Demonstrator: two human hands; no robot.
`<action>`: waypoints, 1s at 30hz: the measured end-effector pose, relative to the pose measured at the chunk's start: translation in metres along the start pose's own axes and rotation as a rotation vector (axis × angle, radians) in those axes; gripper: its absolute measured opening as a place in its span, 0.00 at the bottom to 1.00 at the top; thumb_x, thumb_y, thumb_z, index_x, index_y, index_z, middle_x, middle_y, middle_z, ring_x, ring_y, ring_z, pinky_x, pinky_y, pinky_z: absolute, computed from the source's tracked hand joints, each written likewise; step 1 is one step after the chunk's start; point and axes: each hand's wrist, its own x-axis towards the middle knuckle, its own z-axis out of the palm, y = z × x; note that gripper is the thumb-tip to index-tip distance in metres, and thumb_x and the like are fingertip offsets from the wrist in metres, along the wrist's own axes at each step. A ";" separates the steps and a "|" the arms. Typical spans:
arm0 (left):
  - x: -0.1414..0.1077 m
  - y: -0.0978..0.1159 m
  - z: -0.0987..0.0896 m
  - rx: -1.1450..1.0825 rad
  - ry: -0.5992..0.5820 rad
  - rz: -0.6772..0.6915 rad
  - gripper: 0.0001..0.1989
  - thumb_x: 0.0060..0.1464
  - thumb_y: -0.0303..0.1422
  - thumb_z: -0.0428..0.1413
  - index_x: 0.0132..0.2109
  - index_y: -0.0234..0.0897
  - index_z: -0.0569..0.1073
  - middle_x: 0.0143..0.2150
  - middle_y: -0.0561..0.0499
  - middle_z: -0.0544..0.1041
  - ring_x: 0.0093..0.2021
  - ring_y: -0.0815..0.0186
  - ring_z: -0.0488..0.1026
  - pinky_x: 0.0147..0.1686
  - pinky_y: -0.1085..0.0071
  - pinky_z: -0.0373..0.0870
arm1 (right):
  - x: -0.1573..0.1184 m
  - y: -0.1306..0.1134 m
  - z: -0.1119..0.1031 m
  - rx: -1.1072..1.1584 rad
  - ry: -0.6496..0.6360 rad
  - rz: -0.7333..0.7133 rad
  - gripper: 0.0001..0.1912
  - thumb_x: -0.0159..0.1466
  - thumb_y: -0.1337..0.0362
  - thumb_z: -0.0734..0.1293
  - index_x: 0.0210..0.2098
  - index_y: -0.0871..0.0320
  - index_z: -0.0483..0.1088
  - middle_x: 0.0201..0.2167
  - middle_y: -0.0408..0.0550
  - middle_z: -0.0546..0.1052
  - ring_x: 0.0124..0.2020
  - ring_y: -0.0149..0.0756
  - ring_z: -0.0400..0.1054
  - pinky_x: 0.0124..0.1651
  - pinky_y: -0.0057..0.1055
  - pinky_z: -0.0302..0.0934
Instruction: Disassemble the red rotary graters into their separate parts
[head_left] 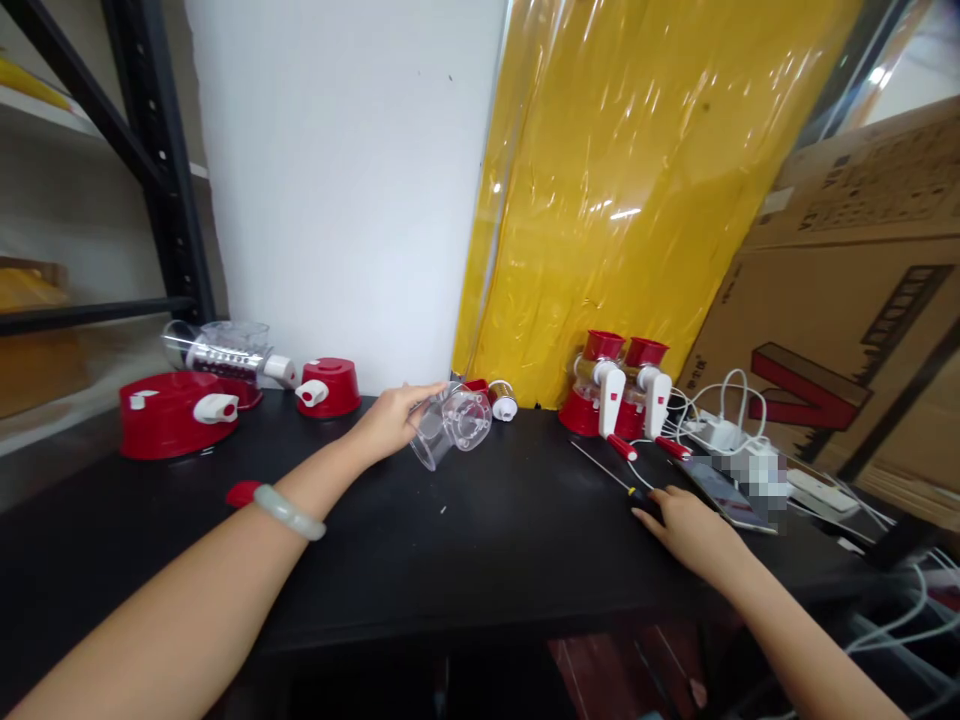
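My left hand [391, 422] is closed on one side of a clear plastic grater housing [450, 420], which is tilted over the black table. Just behind that housing lies a drum with a white end [502, 402]. At the right, my right hand [686, 527] has its fingers on the dark handle of a screwdriver [636, 494]. The screwdriver's thin metal shaft points to the far left, low over the tabletop. Part of the handle is hidden by my fingers.
Red grater bases [176, 418] and a smaller red base [331, 388] stand at the left, near a clear housing with a metal drum [229, 350]. Two assembled rotary graters [604, 385] are at the back right. Beside my right hand are a phone [724, 492], white cables and a cardboard box [840, 330].
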 end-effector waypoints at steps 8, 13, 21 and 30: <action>0.001 0.004 -0.011 -0.094 0.125 -0.141 0.21 0.56 0.40 0.53 0.51 0.31 0.76 0.51 0.42 0.78 0.51 0.58 0.75 0.54 0.60 0.69 | 0.034 -0.036 -0.029 0.115 0.157 -0.043 0.16 0.67 0.54 0.57 0.45 0.56 0.68 0.38 0.54 0.78 0.34 0.44 0.74 0.33 0.34 0.62; 0.006 -0.004 -0.031 -0.083 0.366 -0.315 0.17 0.47 0.41 0.61 0.41 0.33 0.78 0.38 0.45 0.82 0.38 0.60 0.78 0.41 0.64 0.74 | 0.089 -0.059 -0.067 0.530 0.312 -0.190 0.18 0.63 0.49 0.62 0.44 0.54 0.70 0.38 0.51 0.79 0.38 0.43 0.74 0.39 0.35 0.64; 0.007 0.001 -0.069 -0.260 0.142 -0.573 0.20 0.33 0.43 0.67 0.33 0.33 0.79 0.27 0.47 0.80 0.26 0.62 0.76 0.25 0.70 0.70 | 0.127 -0.057 -0.028 1.224 0.021 -0.184 0.19 0.54 0.50 0.70 0.38 0.58 0.76 0.23 0.46 0.77 0.19 0.32 0.65 0.23 0.30 0.60; 0.055 0.024 -0.038 -0.073 -0.301 -0.534 0.09 0.37 0.37 0.65 0.27 0.36 0.81 0.25 0.47 0.80 0.26 0.64 0.74 0.26 0.71 0.68 | 0.126 -0.023 -0.020 1.286 0.042 -0.083 0.19 0.55 0.48 0.70 0.26 0.59 0.73 0.19 0.47 0.75 0.16 0.28 0.61 0.21 0.27 0.55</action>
